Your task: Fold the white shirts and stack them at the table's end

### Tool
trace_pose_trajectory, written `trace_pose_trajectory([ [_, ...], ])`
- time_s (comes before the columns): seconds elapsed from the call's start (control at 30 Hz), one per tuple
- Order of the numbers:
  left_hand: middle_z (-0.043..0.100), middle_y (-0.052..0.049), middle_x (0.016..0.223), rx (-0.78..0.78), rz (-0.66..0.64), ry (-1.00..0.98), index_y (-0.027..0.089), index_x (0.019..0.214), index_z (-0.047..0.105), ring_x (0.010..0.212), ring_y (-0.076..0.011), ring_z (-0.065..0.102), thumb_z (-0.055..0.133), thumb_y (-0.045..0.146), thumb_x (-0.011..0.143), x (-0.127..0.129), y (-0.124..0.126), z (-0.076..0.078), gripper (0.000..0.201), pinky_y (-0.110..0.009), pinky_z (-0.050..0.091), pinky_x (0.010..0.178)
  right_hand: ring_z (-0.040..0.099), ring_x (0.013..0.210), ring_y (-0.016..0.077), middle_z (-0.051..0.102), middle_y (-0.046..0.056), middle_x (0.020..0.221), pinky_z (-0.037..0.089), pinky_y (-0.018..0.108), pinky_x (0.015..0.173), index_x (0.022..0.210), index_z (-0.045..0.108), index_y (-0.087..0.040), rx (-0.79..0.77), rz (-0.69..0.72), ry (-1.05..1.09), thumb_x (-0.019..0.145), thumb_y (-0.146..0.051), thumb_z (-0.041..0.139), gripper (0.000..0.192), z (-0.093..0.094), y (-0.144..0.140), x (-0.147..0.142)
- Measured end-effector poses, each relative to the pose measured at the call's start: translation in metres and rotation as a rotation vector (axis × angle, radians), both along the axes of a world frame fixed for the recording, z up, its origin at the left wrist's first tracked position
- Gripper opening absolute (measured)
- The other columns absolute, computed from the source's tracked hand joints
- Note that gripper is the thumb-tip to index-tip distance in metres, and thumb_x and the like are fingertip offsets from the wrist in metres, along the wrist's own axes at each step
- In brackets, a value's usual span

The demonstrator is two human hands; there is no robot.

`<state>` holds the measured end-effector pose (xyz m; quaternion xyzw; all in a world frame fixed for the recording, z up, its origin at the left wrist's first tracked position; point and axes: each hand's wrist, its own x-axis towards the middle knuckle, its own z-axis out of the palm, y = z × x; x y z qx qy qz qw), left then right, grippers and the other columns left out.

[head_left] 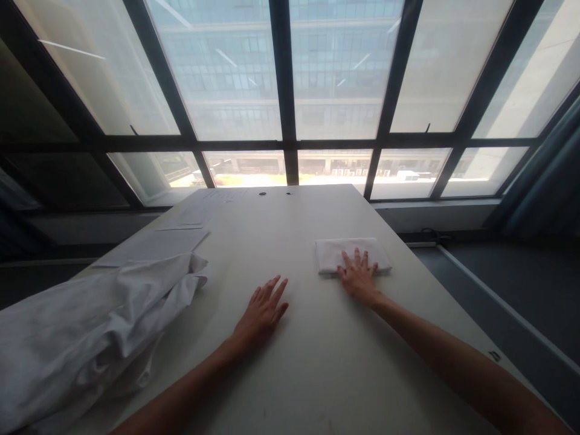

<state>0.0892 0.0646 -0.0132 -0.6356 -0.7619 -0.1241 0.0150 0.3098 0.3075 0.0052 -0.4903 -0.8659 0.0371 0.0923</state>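
Big window wall (290, 90) across the back, dark frames, office block outside. Pale counter (308, 362) running from the sill toward the camera, two small round holes (275, 194) near its far edge. Rumpled heap of white fabric (86, 326) piled on the near left of the counter, hanging a bit over the edge. Flat paper sheets (154, 244) just behind that heap, more paper further back toward the window. Folded white cloth (351, 252), neat little rectangle, lying right of centre on the counter. Right hand (359, 275) palm down on the cloth's near edge, fingers (357, 258) spread and flat on top of it, not pinching anything. Left hand (263, 308) palm down on bare counter, well apart from the cloth, fingers straight and only slightly fanned, holding nothing. Both forearms bare.
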Motion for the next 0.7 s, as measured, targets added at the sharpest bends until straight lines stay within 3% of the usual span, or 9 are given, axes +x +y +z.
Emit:
trace_pose_trajectory([
  [0.1, 0.031, -0.008, 0.165, 0.008, -0.006, 0.017, 0.028, 0.161, 0.027, 0.151, -0.0264, 0.03, 0.022, 0.054, 0.107, -0.002, 0.0, -0.002, 0.06, -0.052, 0.023, 0.123, 0.003, 0.152, 0.0484, 0.009, 0.016, 0.17, 0.008, 0.078, 0.109, 0.162, 0.024, -0.034, -0.022, -0.036, -0.022, 0.103, -0.056, 0.03, 0.063, -0.007, -0.02, -0.015],
  [0.2, 0.034, -0.008, 0.164, 0.019, -0.018, 0.025, 0.027, 0.16, 0.031, 0.15, -0.026, 0.032, 0.024, 0.054, 0.107, -0.003, -0.001, -0.003, 0.059, -0.05, 0.024, 0.123, 0.001, 0.152, 0.0474, 0.008, 0.015, 0.17, 0.008, 0.077, 0.109, 0.162, 0.024, -0.036, -0.012, -0.048, -0.022, 0.103, -0.058, 0.029, 0.063, -0.011, -0.011, -0.019],
  [0.7, 0.041, -0.005, 0.16, -0.023, -0.043, 0.085, 0.03, 0.157, 0.039, 0.15, -0.0265, 0.032, 0.029, 0.053, 0.107, -0.005, -0.004, -0.005, 0.056, -0.048, 0.023, 0.123, 0.001, 0.154, 0.0404, 0.007, 0.009, 0.171, 0.006, 0.071, 0.115, 0.161, 0.024, -0.039, -0.054, -0.026, -0.051, 0.101, -0.063, 0.023, 0.064, -0.014, 0.165, -0.016],
])
